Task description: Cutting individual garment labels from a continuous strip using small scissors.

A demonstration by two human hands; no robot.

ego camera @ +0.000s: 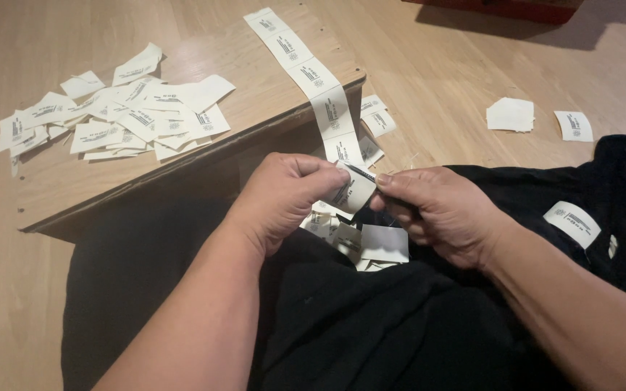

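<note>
A long strip of cream printed labels [311, 76] runs from the far edge of a low wooden board [255, 87] down to my hands. My left hand [284, 199] pinches the strip's near end, the last label [353, 190]. My right hand [440, 210] holds a thin dark tool [362, 172] against that label's top edge. Below my hands, several cut labels [371, 246] lie on black cloth [371, 326] in my lap.
A heap of cut labels [121, 116] covers the board's left part. A few more labels [374, 119] lie on the wooden floor beside the board. A small stack [510, 114] and a single label [574, 125] lie at the right. One label [572, 223] rests on the black cloth.
</note>
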